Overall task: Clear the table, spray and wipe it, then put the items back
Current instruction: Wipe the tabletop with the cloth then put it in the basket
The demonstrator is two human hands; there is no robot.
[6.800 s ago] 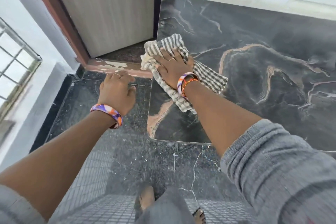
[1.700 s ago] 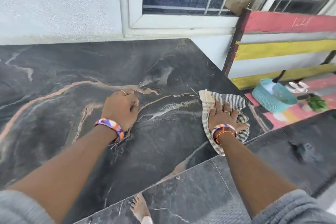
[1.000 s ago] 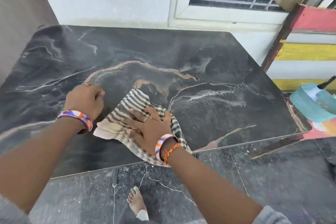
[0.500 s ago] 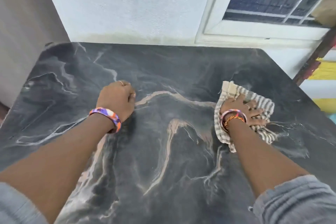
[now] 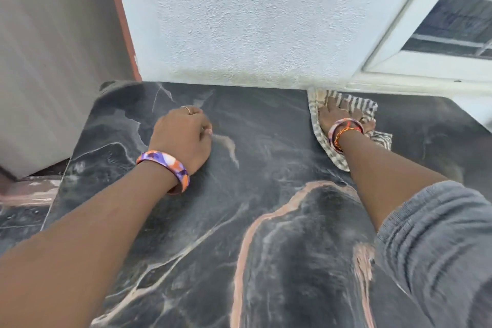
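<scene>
The table has a black marble-look top with pink and white veins and nothing standing on it. A grey-and-white striped cloth lies at the table's far edge, against the wall. My right hand presses flat on that cloth with its fingers spread. My left hand rests on the tabletop at the far left as a loose fist, holding nothing. Both wrists carry coloured bangles.
A white textured wall runs along the table's far edge. A window frame sits at the upper right. A grey door with a red-brown frame stands at the left, beside the table's left corner. Dark floor shows at the lower left.
My right hand has pushed the cloth away from me, from the table's middle right up to the far edge by the wall. My left hand has stayed planted on the table.
</scene>
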